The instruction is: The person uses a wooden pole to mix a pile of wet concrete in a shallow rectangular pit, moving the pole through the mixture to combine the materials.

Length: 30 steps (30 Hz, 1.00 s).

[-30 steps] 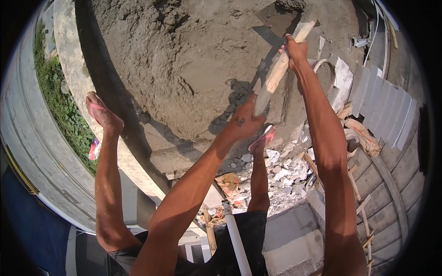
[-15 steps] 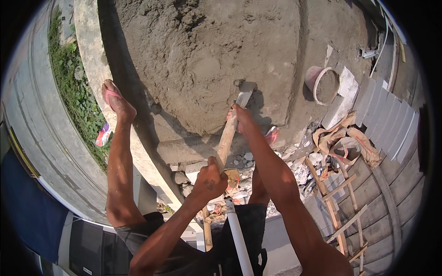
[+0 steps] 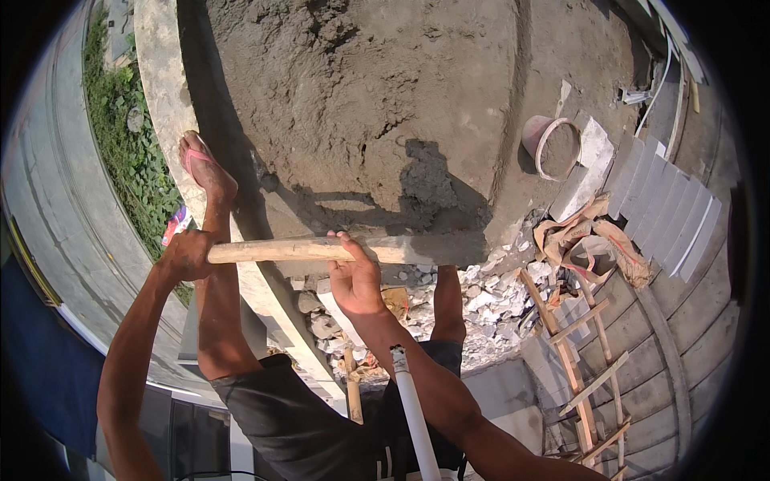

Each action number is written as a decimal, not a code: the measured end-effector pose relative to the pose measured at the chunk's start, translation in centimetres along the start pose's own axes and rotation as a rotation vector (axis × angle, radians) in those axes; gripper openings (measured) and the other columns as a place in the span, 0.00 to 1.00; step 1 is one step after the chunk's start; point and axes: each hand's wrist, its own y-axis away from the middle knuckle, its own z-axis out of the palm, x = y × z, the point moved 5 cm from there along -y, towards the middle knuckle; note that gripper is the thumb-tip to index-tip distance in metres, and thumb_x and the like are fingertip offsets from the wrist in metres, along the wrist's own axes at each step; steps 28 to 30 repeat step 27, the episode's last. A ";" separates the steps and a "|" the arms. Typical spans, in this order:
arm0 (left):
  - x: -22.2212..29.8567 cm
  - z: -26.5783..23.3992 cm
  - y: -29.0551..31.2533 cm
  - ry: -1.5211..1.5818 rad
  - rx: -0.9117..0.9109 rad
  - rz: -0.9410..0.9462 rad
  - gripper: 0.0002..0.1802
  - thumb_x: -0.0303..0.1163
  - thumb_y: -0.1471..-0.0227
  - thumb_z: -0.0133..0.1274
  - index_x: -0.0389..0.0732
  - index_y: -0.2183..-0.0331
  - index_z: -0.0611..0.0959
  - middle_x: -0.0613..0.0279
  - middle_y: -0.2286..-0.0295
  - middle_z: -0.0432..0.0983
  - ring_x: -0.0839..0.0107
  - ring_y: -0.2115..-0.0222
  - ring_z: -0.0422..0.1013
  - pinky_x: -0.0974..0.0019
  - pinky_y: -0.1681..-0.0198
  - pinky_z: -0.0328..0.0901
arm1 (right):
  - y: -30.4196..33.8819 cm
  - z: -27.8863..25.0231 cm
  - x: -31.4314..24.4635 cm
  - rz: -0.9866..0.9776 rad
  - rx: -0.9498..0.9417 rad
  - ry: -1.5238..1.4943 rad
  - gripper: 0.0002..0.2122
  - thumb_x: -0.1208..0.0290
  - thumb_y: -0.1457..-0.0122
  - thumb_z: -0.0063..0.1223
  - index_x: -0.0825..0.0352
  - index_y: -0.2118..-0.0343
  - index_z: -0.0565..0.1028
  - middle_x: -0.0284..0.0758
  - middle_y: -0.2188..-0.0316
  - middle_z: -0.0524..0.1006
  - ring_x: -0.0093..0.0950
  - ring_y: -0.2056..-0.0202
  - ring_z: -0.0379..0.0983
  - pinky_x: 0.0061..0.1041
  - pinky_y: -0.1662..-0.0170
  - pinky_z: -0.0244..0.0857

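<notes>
A long wooden board (image 3: 301,250) lies crosswise in front of me, over the near edge of the wet cement (image 3: 385,112). Its right end is dark with a coat of cement. My left hand (image 3: 188,255) is closed round the board's left end, beside my left leg. Near the middle, my right hand (image 3: 356,280) grips the board from below, its fingertips showing over the upper edge. The board's shadow falls on the cement just beyond it, where the surface is partly rough and partly smoothed.
A concrete ledge (image 3: 164,72) runs along the left, with my sandalled foot on it and plants (image 3: 120,136) beyond. A pinkish bucket (image 3: 553,148) of cement stands at right. Nearby are torn paper sacks (image 3: 622,248), grey panels (image 3: 670,208), broken rubble (image 3: 489,301) and a wooden ladder (image 3: 573,353).
The board has swung from pointing away over the cement to lying crosswise nearer me. My left hand moved left with its end; my right hand drew back and took a hold from below.
</notes>
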 end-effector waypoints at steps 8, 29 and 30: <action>2.8 -0.7 3.2 -0.080 0.086 -0.009 0.13 0.31 0.62 0.61 0.41 0.70 0.79 0.48 0.79 0.76 0.46 0.73 0.75 0.50 0.71 0.69 | 4.3 -0.2 0.1 -0.015 0.021 0.063 0.12 0.71 0.41 0.53 0.63 0.54 0.74 0.30 0.50 0.72 0.24 0.46 0.63 0.29 0.37 0.48; 34.6 20.6 -17.2 0.840 0.088 -0.020 0.27 0.29 0.55 0.53 0.30 0.52 0.70 0.39 0.74 0.76 0.53 0.72 0.77 0.51 0.66 0.69 | -16.1 -3.4 -33.1 -0.577 0.258 0.944 0.13 0.72 0.42 0.49 0.65 0.57 0.61 0.34 0.76 0.67 0.24 0.81 0.66 0.31 0.80 0.66; 34.6 20.6 -17.2 0.840 0.088 -0.020 0.27 0.29 0.55 0.53 0.30 0.52 0.70 0.39 0.74 0.76 0.53 0.72 0.77 0.51 0.66 0.69 | -16.1 -3.4 -33.1 -0.577 0.258 0.944 0.13 0.72 0.42 0.49 0.65 0.57 0.61 0.34 0.76 0.67 0.24 0.81 0.66 0.31 0.80 0.66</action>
